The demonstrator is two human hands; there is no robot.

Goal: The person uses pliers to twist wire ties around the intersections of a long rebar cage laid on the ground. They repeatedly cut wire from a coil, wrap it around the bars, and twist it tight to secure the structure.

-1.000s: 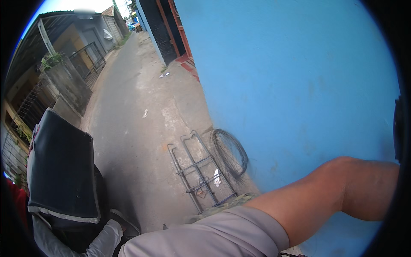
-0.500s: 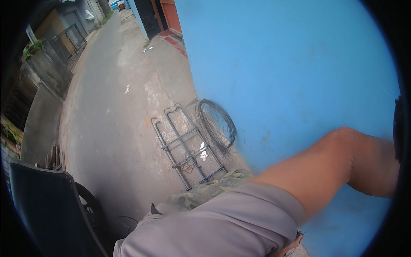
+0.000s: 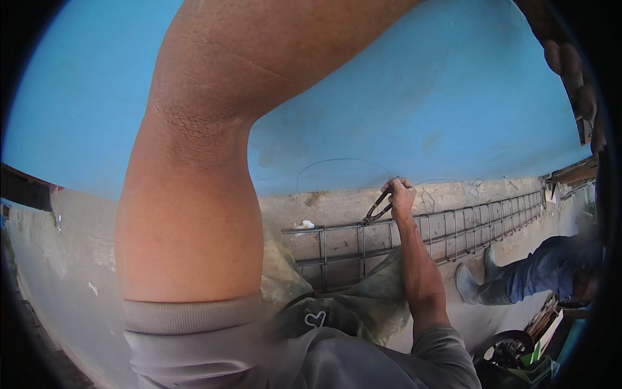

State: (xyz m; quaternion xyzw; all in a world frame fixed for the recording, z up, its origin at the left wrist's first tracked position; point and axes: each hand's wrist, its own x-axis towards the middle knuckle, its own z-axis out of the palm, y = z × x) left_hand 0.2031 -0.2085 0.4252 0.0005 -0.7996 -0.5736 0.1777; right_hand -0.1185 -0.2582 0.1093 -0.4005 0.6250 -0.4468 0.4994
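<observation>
My right hand (image 3: 403, 192) is closed around the dark handles of a pair of pincers (image 3: 378, 211). The jaws of the pincers point down at the top bar of a long steel rebar cage (image 3: 324, 247), near one of its crossbars. A thin wire (image 3: 343, 159) arches from near this hand across the blue wall. My left arm is bent and raised across the view, its forearm leaving at the top. Dark, finger-like shapes (image 3: 570, 68) at the upper right rim may be my left hand; what it holds is hidden.
The cage runs rightward along the foot of the blue wall (image 3: 421, 123). At right, another person's leg in blue jeans (image 3: 541, 269) ends in grey boots (image 3: 468, 285). A dark wheel (image 3: 508, 349) is at lower right. Grey paving (image 3: 84, 253) lies at left.
The view has swung right, from the lane and wire coil to the wall and cage. My right hand and the pincers have come into sight. My left arm stays raised.
</observation>
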